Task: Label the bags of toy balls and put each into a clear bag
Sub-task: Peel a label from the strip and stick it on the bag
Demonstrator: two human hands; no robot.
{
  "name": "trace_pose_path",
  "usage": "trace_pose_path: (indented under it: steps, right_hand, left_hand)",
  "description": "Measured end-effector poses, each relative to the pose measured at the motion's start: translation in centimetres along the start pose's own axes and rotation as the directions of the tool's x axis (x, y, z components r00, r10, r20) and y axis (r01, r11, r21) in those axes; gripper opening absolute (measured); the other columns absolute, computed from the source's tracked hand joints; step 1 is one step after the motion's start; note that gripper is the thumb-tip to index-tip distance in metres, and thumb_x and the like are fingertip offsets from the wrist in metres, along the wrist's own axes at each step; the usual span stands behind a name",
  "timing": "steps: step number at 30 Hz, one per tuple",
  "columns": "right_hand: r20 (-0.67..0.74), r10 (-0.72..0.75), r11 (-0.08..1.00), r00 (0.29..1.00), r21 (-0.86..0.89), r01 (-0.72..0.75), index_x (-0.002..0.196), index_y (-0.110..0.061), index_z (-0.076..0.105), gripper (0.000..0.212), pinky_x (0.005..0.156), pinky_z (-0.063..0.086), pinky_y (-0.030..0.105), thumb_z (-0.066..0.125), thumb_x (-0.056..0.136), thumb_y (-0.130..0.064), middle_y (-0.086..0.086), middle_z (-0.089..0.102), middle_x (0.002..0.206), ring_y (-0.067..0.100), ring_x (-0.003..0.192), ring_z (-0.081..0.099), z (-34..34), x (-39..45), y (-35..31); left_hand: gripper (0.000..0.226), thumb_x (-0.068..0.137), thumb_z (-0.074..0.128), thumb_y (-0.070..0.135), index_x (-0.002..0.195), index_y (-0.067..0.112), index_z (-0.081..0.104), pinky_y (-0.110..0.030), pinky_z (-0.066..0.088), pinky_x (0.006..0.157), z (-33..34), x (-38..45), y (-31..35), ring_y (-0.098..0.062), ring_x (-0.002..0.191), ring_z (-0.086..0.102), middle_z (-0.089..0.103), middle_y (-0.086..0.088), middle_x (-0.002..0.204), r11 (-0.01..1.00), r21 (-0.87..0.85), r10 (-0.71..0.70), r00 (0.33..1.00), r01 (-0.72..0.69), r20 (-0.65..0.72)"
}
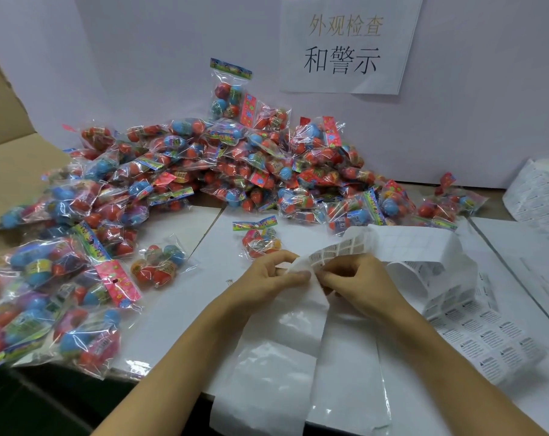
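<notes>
The left hand (271, 272) and right hand (358, 278) meet at one edge of the label strip (355, 247), each with fingers curled, pinching it. One bag of balls (260, 239) lies just beyond the left hand, apart from it. A second bag (158, 265) lies to that hand's left. The large pile of bags (204, 165) lies farther back. Clear bags (339, 372) lie below both wrists.
</notes>
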State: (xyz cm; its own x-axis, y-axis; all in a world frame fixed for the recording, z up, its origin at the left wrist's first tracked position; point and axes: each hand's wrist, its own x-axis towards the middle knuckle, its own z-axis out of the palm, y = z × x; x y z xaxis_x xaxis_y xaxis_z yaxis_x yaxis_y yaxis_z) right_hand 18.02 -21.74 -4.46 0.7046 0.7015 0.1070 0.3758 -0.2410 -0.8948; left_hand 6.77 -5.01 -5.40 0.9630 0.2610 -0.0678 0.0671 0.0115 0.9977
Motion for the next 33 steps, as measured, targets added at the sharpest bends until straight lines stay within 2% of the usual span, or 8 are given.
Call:
trace_pose_path:
  steps: [3,6,9,12,14,20,27,33]
  right_hand:
    - [-0.01,-0.008,0.999,1.0,-0.031,0.007,0.079,-0.021,0.08,0.02,0.072,0.058,0.032,0.065,0.088,-0.01,-0.004,0.077,0.076,0.013,0.074,0.071,0.31,-0.12,-0.12]
    - [-0.06,-0.033,0.999,0.998,-0.021,0.031,0.08,-0.024,0.078,0.022,0.071,0.056,0.028,0.065,0.088,-0.008,-0.008,0.076,0.076,0.006,0.074,0.071,0.28,-0.08,-0.47]
    - [-0.082,-0.057,0.998,0.995,0.009,0.058,0.084,-0.022,0.078,0.021,0.071,0.054,0.024,0.066,0.087,-0.005,-0.008,0.077,0.078,0.007,0.076,0.071,0.1,-0.19,-0.6]
    - [-0.082,-0.082,0.996,0.993,-0.023,0.08,0.088,-0.02,0.079,0.018,0.069,0.052,0.017,0.068,0.087,-0.005,-0.01,0.076,0.079,0.004,0.078,0.07,0.17,-0.27,-0.62]
    - [-0.072,-0.092,0.995,0.993,-0.045,0.089,0.088,-0.02,0.079,0.017,0.066,0.049,0.014,0.069,0.086,-0.006,-0.011,0.076,0.079,0.003,0.077,0.069,0.27,-0.29,-0.6]
    - [-0.066,-0.098,0.995,0.993,-0.032,0.096,0.085,-0.028,0.079,0.02,0.072,0.058,0.036,0.072,0.085,-0.009,-0.012,0.076,0.083,0.008,0.083,0.07,0.14,-0.34,-0.36]
    - [-0.073,-0.108,0.994,0.992,-0.044,0.105,0.083,-0.03,0.079,0.005,0.064,0.054,0.022,0.083,0.081,-0.026,-0.014,0.076,0.079,0.008,0.078,0.071,0.29,-0.42,-0.23]
    - [-0.067,-0.156,0.98,0.986,-0.134,0.146,0.077,-0.03,0.078,0.009,0.06,0.05,0.013,0.083,0.078,-0.022,-0.017,0.074,0.072,0.003,0.069,0.07,0.4,-0.76,-0.42]
  left_hand:
    - [0.026,0.099,0.063,0.043,0.108,0.024,0.079,-0.027,0.059,0.083,-0.08,-0.06,0.06,-0.021,0.1,0.074,0.078,-0.003,0.108,0.999,-0.02,-0.032,0.999,0.031,-0.025]
    - [0.027,0.103,0.06,0.034,0.108,0.013,0.076,-0.033,0.058,0.078,-0.25,-0.09,-0.05,-0.025,0.09,0.072,0.076,-0.01,0.101,0.997,-0.042,-0.059,0.997,0.057,-0.043]
    - [0.03,0.093,0.074,0.028,0.108,0.003,0.071,-0.032,0.056,0.071,-0.34,-0.17,-0.05,-0.022,0.082,0.07,0.074,-0.012,0.094,0.999,-0.006,-0.051,0.997,0.051,-0.055]
    - [0.019,0.086,0.08,0.014,0.091,0.0,0.068,-0.026,0.054,0.061,-0.4,-0.07,-0.15,-0.018,0.071,0.068,0.072,-0.009,0.082,0.999,0.014,-0.032,0.996,0.033,-0.085]
    - [0.018,0.084,0.079,0.005,0.076,0.009,0.064,-0.023,0.051,0.055,-0.44,0.03,-0.2,-0.016,0.063,0.064,0.067,-0.007,0.073,1.0,0.02,-0.004,0.993,0.006,-0.115]
    - [0.028,0.084,0.075,-0.006,0.072,0.011,0.057,-0.025,0.051,0.052,-0.64,0.08,-0.07,-0.017,0.059,0.064,0.065,-0.009,0.069,0.998,-0.038,0.037,0.994,-0.041,-0.099]
    - [0.023,0.082,0.079,-0.004,0.077,0.008,0.06,-0.033,0.05,0.069,-0.46,0.05,-0.36,-0.027,0.077,0.063,0.062,-0.02,0.083,0.994,0.007,0.107,0.992,-0.106,-0.072]
    - [0.024,0.07,0.082,0.011,0.061,0.025,0.064,-0.025,0.046,0.062,-0.1,-0.01,-0.35,-0.023,0.072,0.057,0.059,-0.016,0.076,0.99,0.044,0.134,0.99,-0.133,-0.041]
